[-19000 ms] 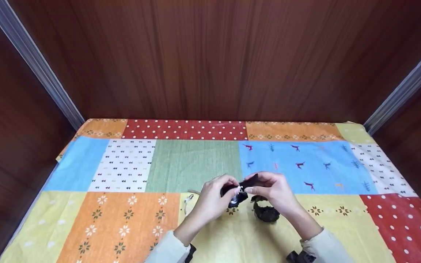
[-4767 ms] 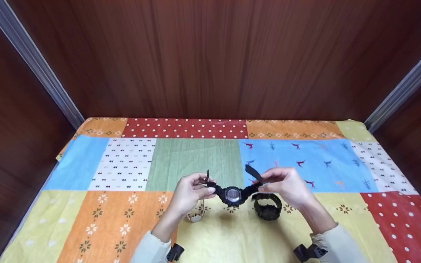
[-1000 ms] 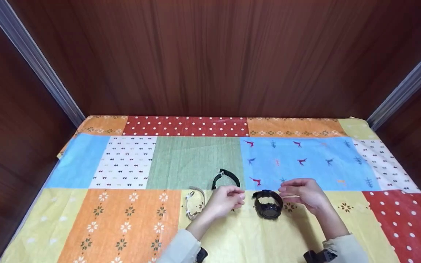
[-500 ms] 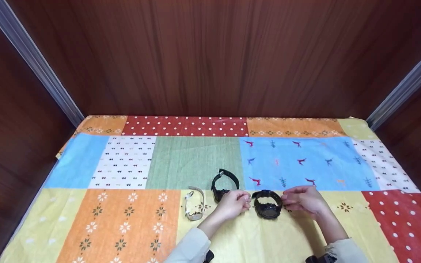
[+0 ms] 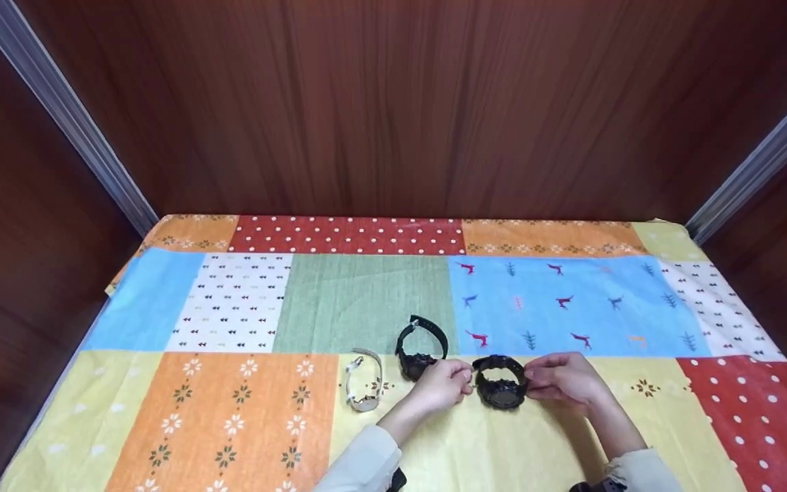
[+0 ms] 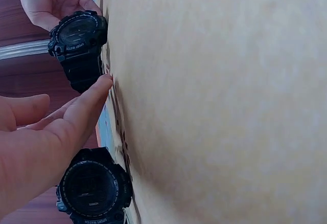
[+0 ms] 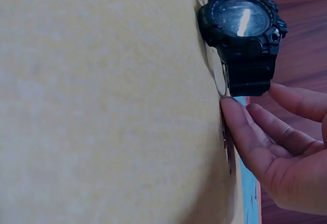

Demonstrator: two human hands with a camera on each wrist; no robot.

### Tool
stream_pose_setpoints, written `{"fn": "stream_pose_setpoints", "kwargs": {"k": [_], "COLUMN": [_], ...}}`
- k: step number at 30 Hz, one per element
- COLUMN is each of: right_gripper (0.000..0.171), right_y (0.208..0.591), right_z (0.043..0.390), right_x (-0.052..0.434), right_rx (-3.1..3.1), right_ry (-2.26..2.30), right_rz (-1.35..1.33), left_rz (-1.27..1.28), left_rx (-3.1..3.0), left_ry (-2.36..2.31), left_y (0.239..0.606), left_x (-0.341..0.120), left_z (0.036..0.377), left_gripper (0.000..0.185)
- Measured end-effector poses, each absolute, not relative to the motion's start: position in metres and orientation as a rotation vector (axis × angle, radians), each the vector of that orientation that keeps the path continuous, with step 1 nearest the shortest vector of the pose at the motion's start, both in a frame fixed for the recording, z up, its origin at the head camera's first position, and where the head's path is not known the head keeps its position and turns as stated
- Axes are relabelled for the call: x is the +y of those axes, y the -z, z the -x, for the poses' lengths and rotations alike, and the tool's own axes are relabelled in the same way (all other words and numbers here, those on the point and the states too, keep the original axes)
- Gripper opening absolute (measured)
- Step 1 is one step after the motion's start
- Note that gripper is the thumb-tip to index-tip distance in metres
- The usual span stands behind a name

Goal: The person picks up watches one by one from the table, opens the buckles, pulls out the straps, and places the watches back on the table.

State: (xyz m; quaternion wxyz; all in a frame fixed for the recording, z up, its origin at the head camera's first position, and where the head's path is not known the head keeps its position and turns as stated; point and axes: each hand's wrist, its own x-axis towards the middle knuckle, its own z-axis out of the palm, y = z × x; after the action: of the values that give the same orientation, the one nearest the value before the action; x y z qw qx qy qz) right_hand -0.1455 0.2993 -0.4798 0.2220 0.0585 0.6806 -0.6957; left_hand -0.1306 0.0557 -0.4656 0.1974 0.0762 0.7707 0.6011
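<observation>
Two black digital sport watches stand on the patchwork cloth with straps looped: the left one (image 5: 416, 367), and the right one (image 5: 503, 394) nearer the front. My left hand (image 5: 443, 384) is in the gap between them, fingertips right at the left side of the right watch; in the left wrist view its fingers (image 6: 84, 101) reach out fairly straight toward the strap. My right hand (image 5: 564, 379) is at that watch's other side. In the right wrist view, its thumb and fingertips (image 7: 232, 112) are at the strap's edge, relaxed and apart.
A slim watch with a pale strap (image 5: 365, 403) and small round dial stands at the left, also looped. The patchwork cloth (image 5: 243, 424) covers the table. Brown wood-grain panels (image 5: 393, 109) rise behind and at both sides.
Earlier both hands held a black watch by its spread strap; it now stands looped on the cloth. Over the last second, my left hand moved right and both hands closed in on the right watch.
</observation>
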Motion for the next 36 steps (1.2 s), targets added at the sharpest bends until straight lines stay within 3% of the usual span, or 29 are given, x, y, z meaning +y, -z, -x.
{"fn": "stream_pose_setpoints", "kwargs": {"k": [9, 18, 36], "right_gripper": [0.016, 0.014, 0.017], "right_y": [0.46, 0.464, 0.415], "right_z": [0.136, 0.138, 0.134], "right_x": [0.289, 0.292, 0.261], "right_rx": [1.826, 1.796, 1.922], "right_ry": [1.958, 1.983, 1.985], "right_rz": [-0.129, -0.081, -0.065], "left_rz": [-0.221, -0.2, -0.19], "left_rx": [2.15, 2.086, 2.169], "left_ry": [-1.662, -1.693, -1.738], "left_y": [0.466, 0.467, 0.428], "left_x": [0.059, 0.058, 0.03], "left_z": [0.131, 0.131, 0.129], "left_gripper": [0.022, 0.022, 0.018]}}
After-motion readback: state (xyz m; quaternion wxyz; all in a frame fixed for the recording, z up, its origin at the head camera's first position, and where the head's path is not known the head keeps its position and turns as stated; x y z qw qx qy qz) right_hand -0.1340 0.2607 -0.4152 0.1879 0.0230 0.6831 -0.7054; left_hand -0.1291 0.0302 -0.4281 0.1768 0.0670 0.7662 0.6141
